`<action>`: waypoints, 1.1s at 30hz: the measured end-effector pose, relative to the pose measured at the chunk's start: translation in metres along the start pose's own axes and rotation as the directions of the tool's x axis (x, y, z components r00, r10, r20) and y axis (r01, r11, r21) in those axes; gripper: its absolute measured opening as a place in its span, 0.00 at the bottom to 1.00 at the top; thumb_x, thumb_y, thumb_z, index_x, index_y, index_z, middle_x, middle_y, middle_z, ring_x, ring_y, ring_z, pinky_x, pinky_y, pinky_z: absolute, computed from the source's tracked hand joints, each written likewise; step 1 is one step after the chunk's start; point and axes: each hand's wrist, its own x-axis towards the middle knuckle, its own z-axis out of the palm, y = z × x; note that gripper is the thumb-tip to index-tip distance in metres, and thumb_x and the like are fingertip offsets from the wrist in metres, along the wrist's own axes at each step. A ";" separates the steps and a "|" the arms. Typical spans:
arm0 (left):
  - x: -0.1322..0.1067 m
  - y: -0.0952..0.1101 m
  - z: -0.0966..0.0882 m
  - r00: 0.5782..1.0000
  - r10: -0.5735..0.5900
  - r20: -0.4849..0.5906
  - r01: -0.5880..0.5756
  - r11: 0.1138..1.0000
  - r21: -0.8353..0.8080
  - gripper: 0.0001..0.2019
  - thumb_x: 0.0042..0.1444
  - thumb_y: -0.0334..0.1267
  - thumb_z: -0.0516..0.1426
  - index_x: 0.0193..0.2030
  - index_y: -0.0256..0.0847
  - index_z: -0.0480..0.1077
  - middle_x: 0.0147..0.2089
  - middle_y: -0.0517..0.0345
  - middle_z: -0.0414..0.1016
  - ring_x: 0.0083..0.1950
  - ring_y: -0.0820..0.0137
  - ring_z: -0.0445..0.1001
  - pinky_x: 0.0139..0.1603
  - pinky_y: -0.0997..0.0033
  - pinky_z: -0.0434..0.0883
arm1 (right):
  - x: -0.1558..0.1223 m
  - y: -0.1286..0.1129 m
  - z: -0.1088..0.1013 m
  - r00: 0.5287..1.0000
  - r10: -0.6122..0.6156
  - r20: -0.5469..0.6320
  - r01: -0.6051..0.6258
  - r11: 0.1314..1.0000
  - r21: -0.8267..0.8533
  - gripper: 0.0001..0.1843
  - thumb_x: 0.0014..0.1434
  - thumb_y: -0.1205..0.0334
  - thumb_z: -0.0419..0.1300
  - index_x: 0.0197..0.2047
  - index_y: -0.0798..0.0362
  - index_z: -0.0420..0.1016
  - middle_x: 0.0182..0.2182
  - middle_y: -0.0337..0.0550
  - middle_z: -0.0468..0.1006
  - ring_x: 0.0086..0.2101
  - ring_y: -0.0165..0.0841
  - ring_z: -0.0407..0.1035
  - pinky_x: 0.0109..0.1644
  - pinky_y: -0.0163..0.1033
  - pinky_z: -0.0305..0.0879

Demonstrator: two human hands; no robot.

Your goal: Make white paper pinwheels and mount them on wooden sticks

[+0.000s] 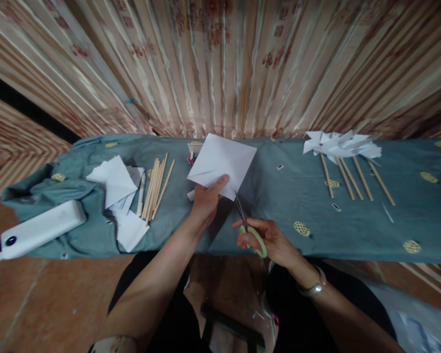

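Pinched in my left hand (208,197) is a square sheet of white paper (226,159), held up over the cloth with one corner toward me. A slit runs in from its left corner. My right hand (266,239) grips scissors (257,241) with light green handles, fingers through the loops. The scissor blades point up and away from me, their tips at the paper's near right edge; whether they are cutting into it I cannot make out. A small box with red bits (191,157) is partly hidden behind the sheet.
A green-grey cloth (272,196) covers the narrow table. To the left lie white paper pieces (119,189), wooden sticks (156,186), a white pen-like stick (141,195) and a white elongated device (44,228). Several paper pinwheels (340,147) on sticks lie right. A patterned curtain (220,68) hangs behind.
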 end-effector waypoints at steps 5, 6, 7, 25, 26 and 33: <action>0.002 -0.008 -0.001 1.000 0.012 -0.018 -0.011 1.000 0.029 0.17 0.38 0.39 0.71 0.36 0.40 0.76 0.42 0.52 0.82 0.48 0.60 0.79 0.49 0.62 0.74 | 0.003 -0.001 0.001 1.000 0.020 0.006 -0.020 0.999 0.040 0.24 0.47 0.46 0.72 0.40 0.54 0.78 0.24 0.38 0.77 0.23 0.27 0.71 0.23 0.30 0.62; 0.002 -0.008 -0.001 1.000 0.015 -0.017 -0.015 0.999 0.033 0.17 0.38 0.39 0.70 0.37 0.41 0.76 0.41 0.53 0.82 0.47 0.60 0.79 0.49 0.62 0.74 | 0.004 0.000 0.001 1.000 0.018 0.003 -0.018 0.999 0.049 0.24 0.46 0.46 0.72 0.40 0.54 0.78 0.24 0.38 0.77 0.23 0.27 0.71 0.23 0.29 0.62; 0.002 -0.009 -0.001 1.000 0.022 -0.012 -0.021 0.999 0.033 0.17 0.38 0.38 0.70 0.37 0.42 0.76 0.41 0.54 0.82 0.47 0.61 0.79 0.49 0.63 0.74 | 0.004 0.001 0.002 1.000 0.016 -0.002 -0.016 0.998 0.057 0.24 0.46 0.46 0.72 0.40 0.54 0.77 0.24 0.37 0.77 0.23 0.26 0.70 0.23 0.29 0.62; 0.000 -0.011 0.000 0.999 0.048 -0.009 -0.047 0.998 0.048 0.17 0.41 0.37 0.69 0.40 0.42 0.75 0.43 0.55 0.81 0.49 0.62 0.79 0.51 0.64 0.73 | 0.006 0.001 0.005 0.999 -0.010 -0.040 0.013 0.998 0.069 0.23 0.46 0.45 0.72 0.38 0.53 0.77 0.22 0.36 0.77 0.21 0.25 0.69 0.23 0.30 0.64; 0.000 -0.011 0.000 0.999 0.047 -0.010 -0.047 0.997 0.054 0.17 0.41 0.38 0.69 0.40 0.42 0.75 0.43 0.55 0.81 0.49 0.62 0.79 0.51 0.64 0.73 | 0.006 0.000 0.004 0.999 -0.010 -0.038 0.013 0.998 0.067 0.23 0.46 0.45 0.72 0.38 0.53 0.77 0.22 0.36 0.77 0.21 0.25 0.69 0.23 0.30 0.64; 0.000 -0.008 0.000 1.000 0.024 -0.001 -0.024 0.997 0.080 0.16 0.43 0.38 0.68 0.40 0.43 0.74 0.44 0.56 0.81 0.51 0.62 0.78 0.52 0.64 0.73 | 0.006 -0.002 0.006 0.999 0.010 -0.050 -0.007 0.997 0.078 0.23 0.44 0.44 0.73 0.36 0.53 0.77 0.20 0.34 0.75 0.19 0.25 0.67 0.22 0.30 0.62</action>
